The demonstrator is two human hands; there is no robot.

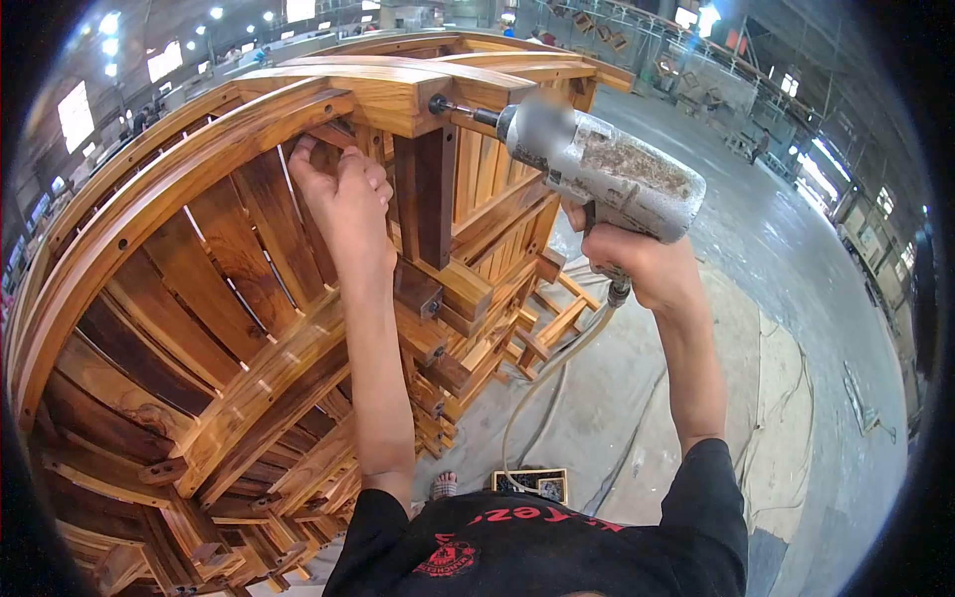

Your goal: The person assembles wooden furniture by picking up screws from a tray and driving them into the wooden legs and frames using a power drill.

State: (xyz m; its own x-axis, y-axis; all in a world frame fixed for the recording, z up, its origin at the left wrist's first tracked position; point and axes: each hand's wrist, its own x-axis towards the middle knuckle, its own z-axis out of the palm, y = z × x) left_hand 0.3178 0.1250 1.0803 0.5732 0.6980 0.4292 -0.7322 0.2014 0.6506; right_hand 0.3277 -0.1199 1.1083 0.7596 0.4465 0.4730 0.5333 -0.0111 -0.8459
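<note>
My right hand (642,261) is wrapped around the handle of a worn silver air impact wrench (637,174). Its long driver bit (472,110) points left and meets a dark round bolt head (438,103) in the end of a thick wooden rail (393,98). Just below that joint, my left hand (345,194) closes its fingers on a small reddish-brown wooden piece (331,134) beneath the curved wooden frame (189,134). How far this piece extends is hidden. A dark wooden post (426,194) stands right beside my left hand.
Several slatted wooden furniture frames (269,353) stack down the left side. A pale air hose (542,383) hangs from the wrench to the cloth-covered floor (637,428). Near my feet sits a wooden box (557,486) of small dark parts. Grey workshop floor (796,229) stretches off right.
</note>
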